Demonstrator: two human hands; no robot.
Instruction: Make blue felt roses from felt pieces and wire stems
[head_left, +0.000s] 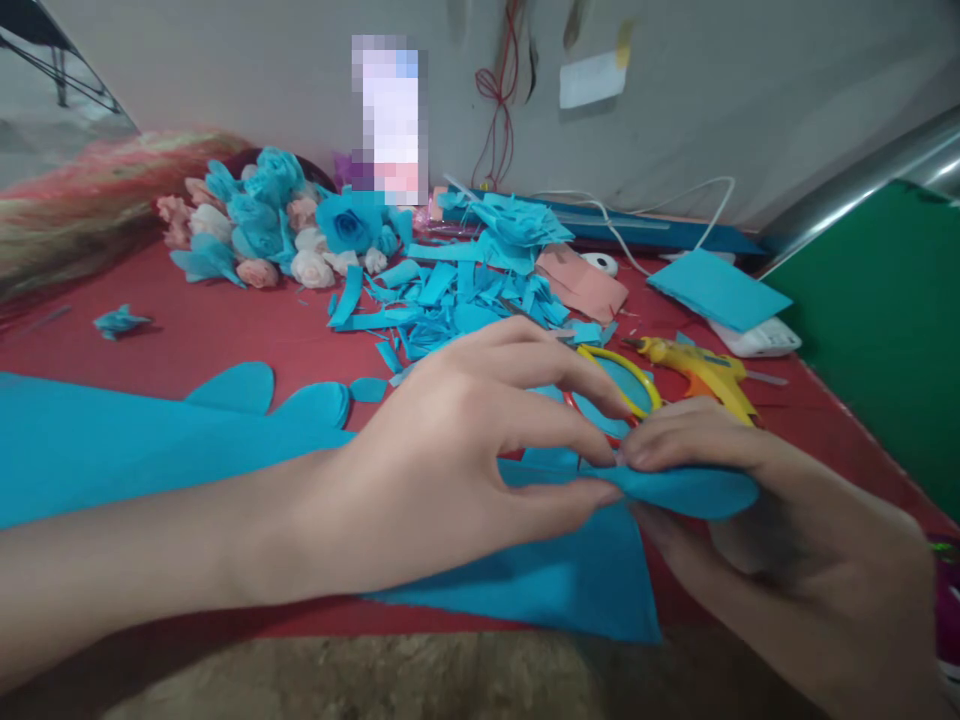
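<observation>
Between my two hands is a blue paper petal, pinched at its narrow middle, its rounded end sticking out to the right. My left hand reaches across from the left with thumb and fingers closed on the petal. My right hand grips it right beside those fingertips. Beneath the hands lies a large blue paper sheet. Just behind the fingers are scissors with yellow and red handles, partly hidden. Cut blue petals rest on the table left of my left hand.
A yellow glue gun lies behind my right hand. Blue paper scraps are heaped on the red table. Blue, pink and white paper flowers stand at the back left. A green panel borders the right side.
</observation>
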